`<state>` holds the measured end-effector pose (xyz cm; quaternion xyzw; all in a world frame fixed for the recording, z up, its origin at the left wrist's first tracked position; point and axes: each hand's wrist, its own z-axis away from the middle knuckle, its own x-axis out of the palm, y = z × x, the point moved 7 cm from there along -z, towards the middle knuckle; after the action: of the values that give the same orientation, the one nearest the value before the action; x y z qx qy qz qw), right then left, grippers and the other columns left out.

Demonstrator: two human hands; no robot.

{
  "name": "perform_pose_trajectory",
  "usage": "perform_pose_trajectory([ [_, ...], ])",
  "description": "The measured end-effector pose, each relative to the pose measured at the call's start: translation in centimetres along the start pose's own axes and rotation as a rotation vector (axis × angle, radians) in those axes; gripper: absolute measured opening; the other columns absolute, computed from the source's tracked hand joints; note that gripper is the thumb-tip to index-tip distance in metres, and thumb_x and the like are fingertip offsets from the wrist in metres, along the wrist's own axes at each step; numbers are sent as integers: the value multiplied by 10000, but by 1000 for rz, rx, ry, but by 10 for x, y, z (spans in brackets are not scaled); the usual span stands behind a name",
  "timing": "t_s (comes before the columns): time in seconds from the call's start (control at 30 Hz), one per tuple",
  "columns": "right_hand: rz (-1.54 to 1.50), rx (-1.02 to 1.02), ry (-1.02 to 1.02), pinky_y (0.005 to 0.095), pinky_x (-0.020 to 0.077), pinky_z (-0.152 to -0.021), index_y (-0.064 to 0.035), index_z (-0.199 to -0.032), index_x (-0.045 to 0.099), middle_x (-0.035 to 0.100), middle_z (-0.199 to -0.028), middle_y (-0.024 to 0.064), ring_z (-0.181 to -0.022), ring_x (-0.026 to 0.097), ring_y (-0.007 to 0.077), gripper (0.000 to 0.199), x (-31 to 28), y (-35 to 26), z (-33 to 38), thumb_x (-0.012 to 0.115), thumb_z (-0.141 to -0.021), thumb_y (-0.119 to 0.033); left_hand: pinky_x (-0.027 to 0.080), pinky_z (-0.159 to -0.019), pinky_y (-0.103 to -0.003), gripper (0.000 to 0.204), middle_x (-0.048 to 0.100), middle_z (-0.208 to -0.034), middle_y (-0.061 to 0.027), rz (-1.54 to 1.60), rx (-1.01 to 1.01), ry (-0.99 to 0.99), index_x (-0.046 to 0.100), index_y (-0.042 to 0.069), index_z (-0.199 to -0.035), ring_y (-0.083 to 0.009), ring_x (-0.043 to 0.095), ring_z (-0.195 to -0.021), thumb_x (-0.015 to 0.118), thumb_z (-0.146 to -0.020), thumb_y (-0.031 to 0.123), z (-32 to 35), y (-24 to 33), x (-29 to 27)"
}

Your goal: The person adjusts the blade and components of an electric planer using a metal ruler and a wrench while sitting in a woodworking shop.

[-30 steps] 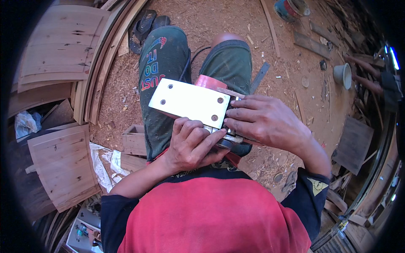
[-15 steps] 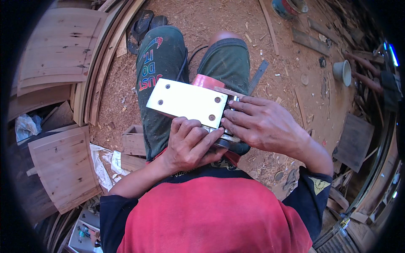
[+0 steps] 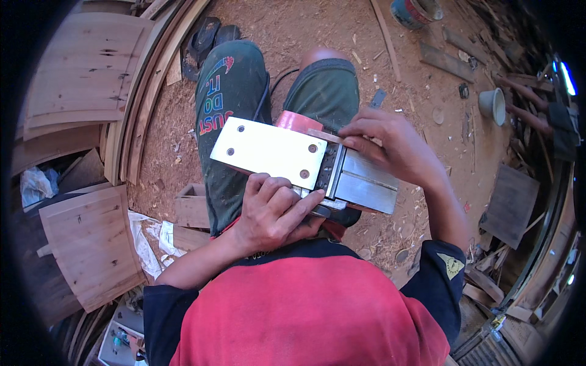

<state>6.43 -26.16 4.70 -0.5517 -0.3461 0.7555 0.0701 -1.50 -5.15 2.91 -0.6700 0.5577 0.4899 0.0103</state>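
Head view: the planer [image 3: 268, 152] lies upside down across the person's legs [image 3: 231, 85]; the left hand [image 3: 271, 210] curls against its near side, gripping; the right hand [image 3: 394, 143] bends by the slot [image 3: 328, 171], pinching or not, I cannot tell; this looks like slot adjustment; the next move calls for steady support, careful fingertips.

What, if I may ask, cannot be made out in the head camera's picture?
Head view:
Red power tool with flat silvery metal faces: downward side, hidden by its body.
Left hand: palm, hidden by its back.
Flat grey metal strip: lower end, hidden behind the right hand.
White box: cut off by lower edge.
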Motion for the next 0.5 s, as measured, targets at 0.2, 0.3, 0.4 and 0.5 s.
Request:
perform_pose_trajectory([
  [0.2, -73, 19, -107, 438, 556, -848, -33, -1080, 764, 708, -1025, 131, -985, 703, 342, 165, 14, 1, -1, 722, -975, -154, 415, -823, -411, 527, 480, -846, 11, 15, -4, -9, 781, 121, -1204, -192, 564, -834, 892, -726, 312, 0, 0, 0],
  [0.3, -62, 7, -92, 439, 555, -850, -28, -1060, 762, 708, -1024, 128, -985, 702, 345, 159, 13, 0, 0, 723, -975, -157, 416, -824, -413, 532, 474, -846, 7, 20, -10, -27, 778, 115, -1216, -191, 561, -816, 889, -732, 308, 0, 1, 1],
  [0.4, -33, -10, -84, 438, 554, -844, -26, -1045, 761, 705, -1017, 124, -983, 700, 340, 154, 12, -2, 2, 723, -974, -157, 415, -824, -412, 541, 467, -838, 7, 22, 0, -36, 772, 105, -1227, -189, 558, -809, 883, -735, 299, -1, 1, 0],
  [0.5, 9, -14, -75, 437, 554, -838, -26, -1039, 760, 703, -1011, 121, -987, 699, 335, 148, 11, -5, 3, 726, -966, -149, 413, -825, -412, 551, 461, -830, 4, 31, -1, -78, 763, 100, -1241, -189, 562, -805, 874, -733, 281, -2, 2, 1],
])
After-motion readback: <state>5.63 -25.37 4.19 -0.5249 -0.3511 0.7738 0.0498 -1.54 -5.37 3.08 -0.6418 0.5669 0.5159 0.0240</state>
